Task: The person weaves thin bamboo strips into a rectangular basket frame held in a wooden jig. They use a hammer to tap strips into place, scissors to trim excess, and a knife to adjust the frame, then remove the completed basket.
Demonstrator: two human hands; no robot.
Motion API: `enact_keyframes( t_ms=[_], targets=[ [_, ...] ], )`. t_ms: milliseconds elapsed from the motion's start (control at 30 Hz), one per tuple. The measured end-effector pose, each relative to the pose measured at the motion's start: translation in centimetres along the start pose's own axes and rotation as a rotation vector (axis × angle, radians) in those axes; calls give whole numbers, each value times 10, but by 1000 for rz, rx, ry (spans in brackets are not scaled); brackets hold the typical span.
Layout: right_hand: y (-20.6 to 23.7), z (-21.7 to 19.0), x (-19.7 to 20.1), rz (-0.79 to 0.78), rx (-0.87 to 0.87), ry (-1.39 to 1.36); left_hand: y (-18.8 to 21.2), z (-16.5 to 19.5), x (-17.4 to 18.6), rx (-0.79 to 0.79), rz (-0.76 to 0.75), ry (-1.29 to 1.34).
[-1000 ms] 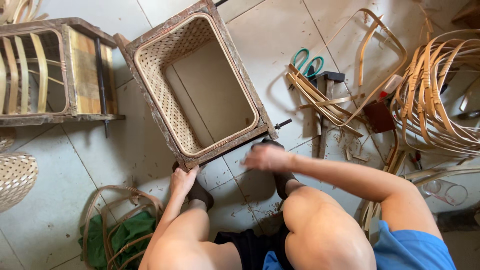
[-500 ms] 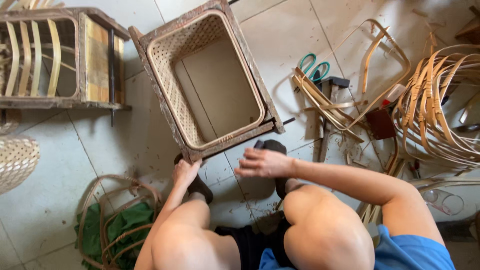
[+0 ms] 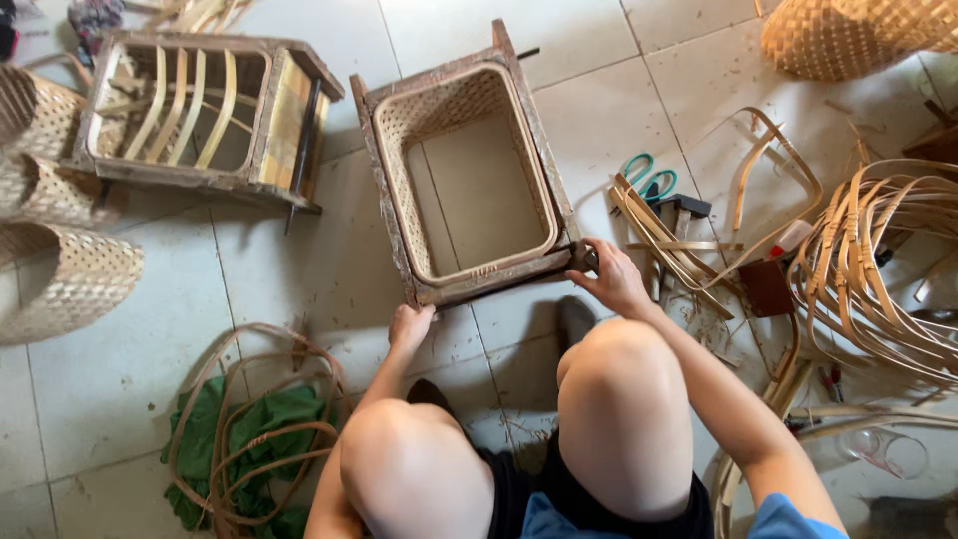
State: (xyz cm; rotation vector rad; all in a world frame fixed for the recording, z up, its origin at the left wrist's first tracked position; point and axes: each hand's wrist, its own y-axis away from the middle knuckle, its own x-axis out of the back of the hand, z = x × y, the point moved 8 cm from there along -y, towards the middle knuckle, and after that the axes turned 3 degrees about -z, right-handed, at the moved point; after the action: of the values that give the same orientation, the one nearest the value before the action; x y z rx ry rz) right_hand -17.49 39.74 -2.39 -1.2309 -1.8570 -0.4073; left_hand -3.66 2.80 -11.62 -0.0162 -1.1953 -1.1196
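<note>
The square woven basket (image 3: pixel 469 170) sits on the tiled floor (image 3: pixel 619 90) inside its wooden frame (image 3: pixel 384 210); walls and rim look woven through. The left hand (image 3: pixel 409 324) clasps the frame's near corner, and the right hand (image 3: pixel 611 279) grips the other corner.

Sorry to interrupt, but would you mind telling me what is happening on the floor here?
A person sits on the tiled floor with a rectangular woven basket set in a wooden frame in front of their knees. The left hand grips the frame's near left corner, and the right hand holds the near right corner. Scissors, a hammer and loose cane strips lie to the right. A second, slatted frame stands to the left.
</note>
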Motion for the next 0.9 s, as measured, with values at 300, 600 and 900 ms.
enact_keyframes(
  t_ms=[300, 600, 900],
  targets=[
    [-13, 36, -42, -348, -96, 170, -11, -2, -13, -242, -176, 288],
    [125, 39, -47, -922, -192, 21, 88, -105, -87, -316, -448, 281],
    [-41, 130, -43, -1125, -127, 309, -69, -30, 85, 91, -480, 369]
  ],
)
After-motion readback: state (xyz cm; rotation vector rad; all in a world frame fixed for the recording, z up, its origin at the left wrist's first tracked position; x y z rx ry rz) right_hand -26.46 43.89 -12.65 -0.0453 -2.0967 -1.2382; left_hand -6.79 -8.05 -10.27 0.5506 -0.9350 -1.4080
